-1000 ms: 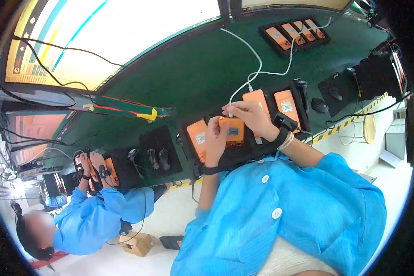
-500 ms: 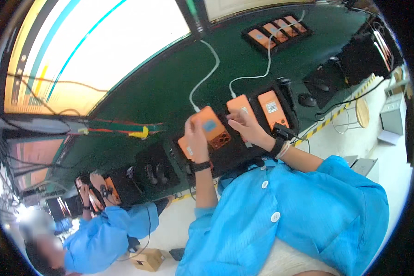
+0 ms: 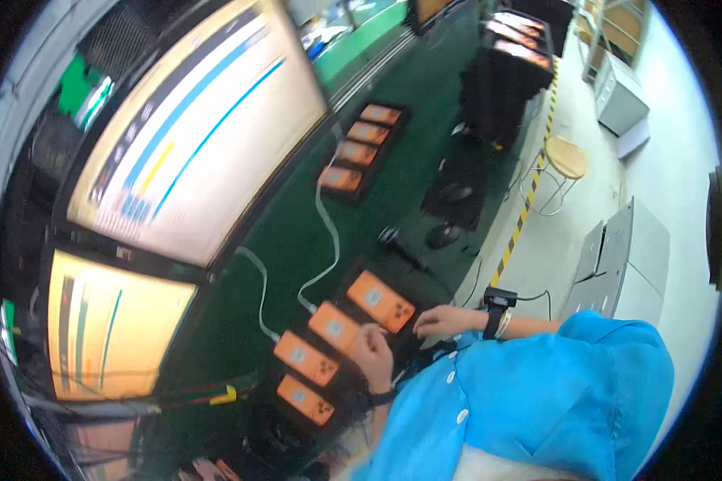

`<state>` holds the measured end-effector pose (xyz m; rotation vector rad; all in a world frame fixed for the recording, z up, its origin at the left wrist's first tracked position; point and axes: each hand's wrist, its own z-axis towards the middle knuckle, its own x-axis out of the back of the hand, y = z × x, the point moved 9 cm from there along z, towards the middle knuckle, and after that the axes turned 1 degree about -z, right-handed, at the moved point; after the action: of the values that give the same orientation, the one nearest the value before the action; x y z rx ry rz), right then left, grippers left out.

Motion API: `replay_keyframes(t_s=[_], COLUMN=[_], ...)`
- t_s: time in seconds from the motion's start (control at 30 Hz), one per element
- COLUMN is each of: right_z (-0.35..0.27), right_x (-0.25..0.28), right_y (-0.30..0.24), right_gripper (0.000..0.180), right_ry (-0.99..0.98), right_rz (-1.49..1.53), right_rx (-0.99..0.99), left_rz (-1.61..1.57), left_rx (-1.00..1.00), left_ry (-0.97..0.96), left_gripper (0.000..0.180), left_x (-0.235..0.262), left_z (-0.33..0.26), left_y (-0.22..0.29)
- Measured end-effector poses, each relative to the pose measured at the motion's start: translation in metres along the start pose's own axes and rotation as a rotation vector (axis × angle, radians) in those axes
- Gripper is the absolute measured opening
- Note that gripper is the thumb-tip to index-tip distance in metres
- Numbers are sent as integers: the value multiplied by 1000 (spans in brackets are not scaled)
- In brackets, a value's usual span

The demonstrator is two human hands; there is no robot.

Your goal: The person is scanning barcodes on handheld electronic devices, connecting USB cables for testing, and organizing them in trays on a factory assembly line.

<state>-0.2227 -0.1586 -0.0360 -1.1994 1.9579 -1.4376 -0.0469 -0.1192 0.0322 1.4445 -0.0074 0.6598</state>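
Orange phones lie face down in a slanting row, each with a pale label on its back. My left hand (image 3: 373, 353) is over the lower end of one cabled phone (image 3: 334, 327), covering its cameras; its fingers are loosely bent and seem to hold nothing. To the right, my right hand (image 3: 443, 321) hovers with slightly bent fingers, nearest the camera end of an uncabled phone (image 3: 381, 300) and apart from it. Left of my left hand lie a second cabled phone (image 3: 306, 357) and another uncabled phone (image 3: 305, 399). Slight blur softens the fingertips.
A dark tray (image 3: 353, 196) with several orange phones stands farther back on the green mat. Two white cables (image 3: 262, 297) cross the mat. Mice (image 3: 443, 235), a black handheld device (image 3: 401, 244) and monitors (image 3: 192, 120) surround the work area. A round stool (image 3: 565, 158) stands beyond the striped floor tape.
The view has swung to the right. My left hand has left the cabled phone it held, now lying down, and moved to the one beside it. My right hand has shifted rightward off that phone.
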Motion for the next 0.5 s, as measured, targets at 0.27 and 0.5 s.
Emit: replay_keyframes(t_s=[0.27, 0.5], right_z=[-132, -163], right_x=[179, 312], right_y=[85, 92], right_gripper=[36, 32], right_ry=[221, 530], right_rz=[38, 306], right_rx=[-53, -27], left_rz=[-168, -146], left_rx=[-17, 35], left_ry=[-775, -863], left_gripper=[17, 20], left_x=[-255, -353], left_z=[-50, -41], left_y=[92, 122])
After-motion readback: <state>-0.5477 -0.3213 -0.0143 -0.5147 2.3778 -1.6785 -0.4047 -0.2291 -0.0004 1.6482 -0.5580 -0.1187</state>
